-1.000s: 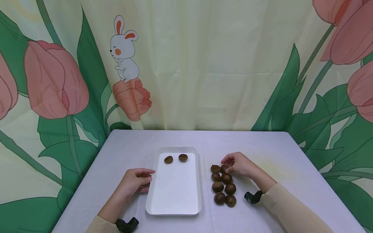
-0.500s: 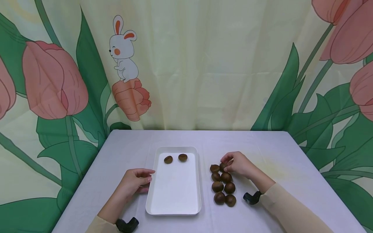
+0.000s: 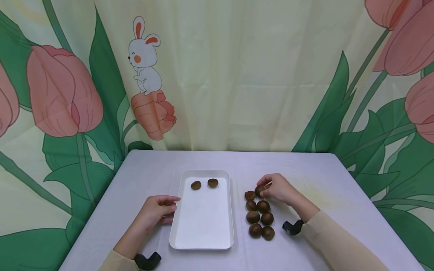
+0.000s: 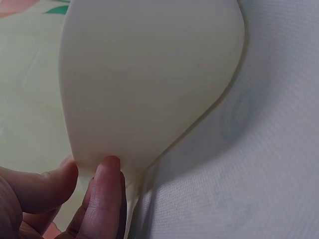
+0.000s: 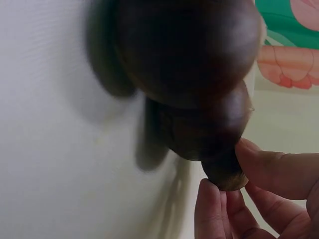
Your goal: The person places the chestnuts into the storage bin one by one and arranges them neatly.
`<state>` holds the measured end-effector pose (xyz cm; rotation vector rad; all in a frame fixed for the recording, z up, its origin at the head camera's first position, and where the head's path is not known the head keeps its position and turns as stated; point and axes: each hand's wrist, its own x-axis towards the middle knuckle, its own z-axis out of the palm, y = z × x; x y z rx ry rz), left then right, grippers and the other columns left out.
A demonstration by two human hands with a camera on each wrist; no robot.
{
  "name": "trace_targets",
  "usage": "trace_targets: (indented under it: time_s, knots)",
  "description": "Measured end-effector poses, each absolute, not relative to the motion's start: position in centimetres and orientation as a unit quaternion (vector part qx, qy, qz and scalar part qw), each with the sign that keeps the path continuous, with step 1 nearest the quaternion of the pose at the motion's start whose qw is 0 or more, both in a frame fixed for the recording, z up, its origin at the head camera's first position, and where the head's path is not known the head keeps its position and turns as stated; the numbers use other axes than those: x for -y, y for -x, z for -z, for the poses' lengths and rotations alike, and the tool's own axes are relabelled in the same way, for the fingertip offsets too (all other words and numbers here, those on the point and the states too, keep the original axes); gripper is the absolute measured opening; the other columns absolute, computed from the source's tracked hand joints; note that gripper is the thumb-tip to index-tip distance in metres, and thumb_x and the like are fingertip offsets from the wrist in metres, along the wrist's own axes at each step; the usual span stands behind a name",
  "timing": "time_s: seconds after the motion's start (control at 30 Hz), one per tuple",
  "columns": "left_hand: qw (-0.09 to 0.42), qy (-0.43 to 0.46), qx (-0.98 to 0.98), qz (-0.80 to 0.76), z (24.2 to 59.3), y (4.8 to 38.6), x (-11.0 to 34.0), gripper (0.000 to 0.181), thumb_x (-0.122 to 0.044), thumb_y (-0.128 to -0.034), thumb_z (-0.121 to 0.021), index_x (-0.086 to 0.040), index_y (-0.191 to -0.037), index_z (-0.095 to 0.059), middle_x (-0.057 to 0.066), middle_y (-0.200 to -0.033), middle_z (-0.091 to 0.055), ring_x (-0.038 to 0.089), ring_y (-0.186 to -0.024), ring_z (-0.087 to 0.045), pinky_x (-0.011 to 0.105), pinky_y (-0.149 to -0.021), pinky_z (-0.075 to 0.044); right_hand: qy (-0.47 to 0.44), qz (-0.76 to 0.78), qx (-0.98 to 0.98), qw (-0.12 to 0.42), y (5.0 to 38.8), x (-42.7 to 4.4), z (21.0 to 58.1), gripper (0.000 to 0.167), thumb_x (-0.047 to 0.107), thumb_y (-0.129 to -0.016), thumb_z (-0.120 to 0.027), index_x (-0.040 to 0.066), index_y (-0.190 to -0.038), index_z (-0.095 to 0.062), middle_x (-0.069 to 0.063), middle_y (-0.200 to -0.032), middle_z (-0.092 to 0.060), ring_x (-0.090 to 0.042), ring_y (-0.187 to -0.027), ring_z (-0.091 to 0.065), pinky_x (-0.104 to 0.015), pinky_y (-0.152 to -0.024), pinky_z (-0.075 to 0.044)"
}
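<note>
Right hand (image 3: 279, 188) and its pinched chestnut (image 3: 259, 191) have shifted slightly, right of the tray (image 3: 203, 226) the loose-fingered left hand (image 3: 156, 211) touches.

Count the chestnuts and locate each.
10: two chestnuts in the white tray, at its far end; one pinched by the right hand; on the table, four in the column nearer the tray, three in the other. The hand could hide another.

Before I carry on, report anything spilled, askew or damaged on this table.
A faint yellowish patch on the pale tablecloth, beside the right hand, breaks the cloth's even color, perhaps a stain. Nothing looks wrong with the tray or chestnuts.
</note>
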<state>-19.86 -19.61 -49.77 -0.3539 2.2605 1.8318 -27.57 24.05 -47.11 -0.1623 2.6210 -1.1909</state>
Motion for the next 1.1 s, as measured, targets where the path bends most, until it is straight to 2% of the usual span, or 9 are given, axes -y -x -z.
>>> trace_targets:
  time_s: [0.53, 0.83, 1.1]
  knots:
    - [0.108, 0.121, -0.770, -0.617, 49.7, 19.8, 19.6, 0.030, 0.002, -0.0945, -0.077, -0.004, -0.123, -0.080, 0.015, -0.109, -0.074, 0.023, -0.082, -0.078, 0.039, -0.071, -0.070, 0.077, 0.422, -0.894, 0.126, 28.3, -22.3, 44.0, 0.027, 0.006, -0.089, -0.083, 0.008, -0.115, -0.078, -0.010, -0.111, -0.077, -0.023, -0.100, -0.069, -0.029, -0.081, -0.059]
    - [0.110, 0.127, -0.777, -0.606, 49.5, 19.9, 19.6, 0.029, 0.000, -0.0951, -0.078, -0.006, -0.124, -0.080, 0.015, -0.110, -0.075, 0.022, -0.081, -0.077, 0.039, -0.071, -0.069, 0.128, 0.448, -0.875, 0.133, 28.5, -18.1, 43.3, 0.026, 0.003, -0.086, -0.085, 0.008, -0.111, -0.079, -0.010, -0.106, -0.077, -0.022, -0.095, -0.069, -0.029, -0.077, -0.059]
    - [0.111, 0.126, -0.774, -0.610, 49.5, 19.8, 19.7, 0.029, 0.000, -0.0950, -0.078, -0.005, -0.124, -0.080, 0.014, -0.110, -0.075, 0.022, -0.081, -0.077, 0.038, -0.072, -0.069, 0.163, 0.457, -0.863, 0.143, 28.5, -13.7, 43.2, 0.028, 0.000, -0.082, -0.088, 0.011, -0.107, -0.081, -0.004, -0.101, -0.078, -0.018, -0.094, -0.068, -0.027, -0.077, -0.057]
